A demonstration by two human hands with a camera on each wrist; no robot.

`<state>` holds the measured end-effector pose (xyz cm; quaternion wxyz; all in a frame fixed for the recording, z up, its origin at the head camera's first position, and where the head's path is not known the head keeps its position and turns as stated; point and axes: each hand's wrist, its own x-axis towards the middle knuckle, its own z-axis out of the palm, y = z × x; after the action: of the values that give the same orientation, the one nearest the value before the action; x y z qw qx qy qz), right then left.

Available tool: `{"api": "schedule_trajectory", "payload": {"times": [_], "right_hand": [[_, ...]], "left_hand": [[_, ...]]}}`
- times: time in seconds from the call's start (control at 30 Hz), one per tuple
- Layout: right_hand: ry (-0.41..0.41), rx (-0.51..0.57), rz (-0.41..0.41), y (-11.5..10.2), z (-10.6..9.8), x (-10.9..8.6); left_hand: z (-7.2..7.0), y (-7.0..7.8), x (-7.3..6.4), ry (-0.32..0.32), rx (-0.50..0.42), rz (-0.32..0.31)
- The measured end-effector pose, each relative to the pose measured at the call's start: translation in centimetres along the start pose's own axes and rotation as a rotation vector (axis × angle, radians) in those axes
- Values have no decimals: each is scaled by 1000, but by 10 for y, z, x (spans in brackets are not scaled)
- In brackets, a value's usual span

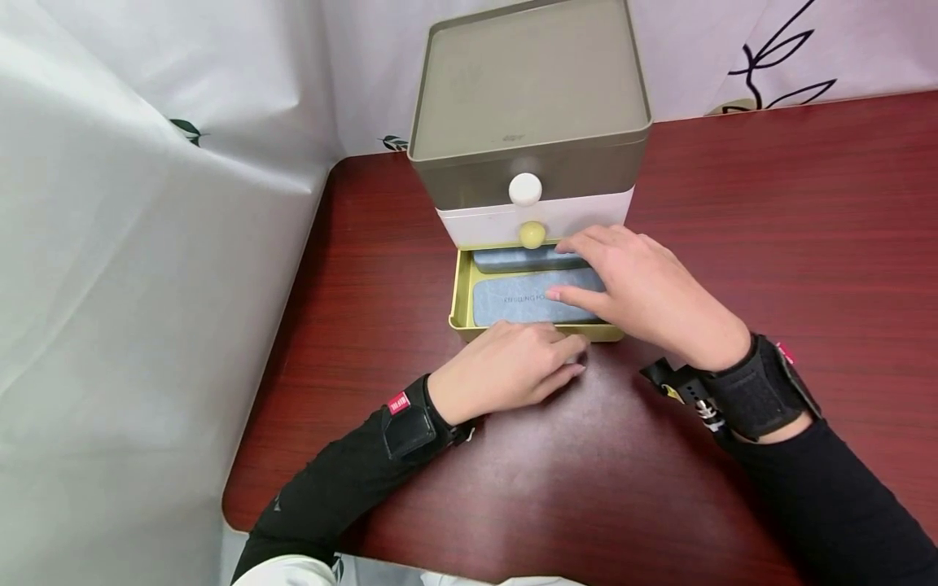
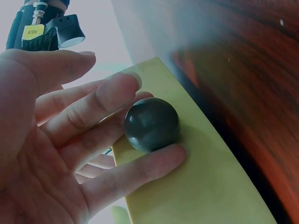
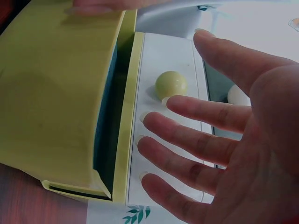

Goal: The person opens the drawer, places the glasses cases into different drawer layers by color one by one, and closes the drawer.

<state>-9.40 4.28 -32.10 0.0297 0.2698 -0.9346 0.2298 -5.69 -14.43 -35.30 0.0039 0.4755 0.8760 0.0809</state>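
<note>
A small desktop drawer cabinet (image 1: 535, 81) has its yellow-green bottom drawer (image 1: 460, 297) pulled out. Inside lie a flat blue-grey case (image 1: 513, 299) with dark lettering and a second blue-grey case (image 1: 506, 259) behind it. My left hand (image 1: 513, 362) is at the drawer front, its fingers hooked around a dark round knob (image 2: 153, 124), which shows between two fingers in the left wrist view. Over the drawer's right side hovers my right hand (image 1: 637, 285), fingers spread and holding nothing. Its fingertips are near the yellow-green knob (image 3: 171, 86) of the white middle drawer.
Above the white drawer, the grey-brown top drawer carries a white knob (image 1: 525, 189). The cabinet stands on a dark red wooden table (image 1: 769, 220). White sheeting (image 1: 146, 244) with leaf prints hangs at the left and behind.
</note>
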Motion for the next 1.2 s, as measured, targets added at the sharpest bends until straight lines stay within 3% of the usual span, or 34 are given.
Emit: {"api": "schedule_trajectory", "payload": {"times": [0.47, 0.77, 1.2], "right_hand": [[-8, 23, 20, 0, 1, 2], [-32, 4, 59, 2, -2, 1], [-22, 7, 76, 4, -1, 2]], "left_hand": [[-4, -10, 3, -12, -20, -20], [0, -19, 9, 35, -54, -31], [0, -30, 17, 27, -56, -54]]}}
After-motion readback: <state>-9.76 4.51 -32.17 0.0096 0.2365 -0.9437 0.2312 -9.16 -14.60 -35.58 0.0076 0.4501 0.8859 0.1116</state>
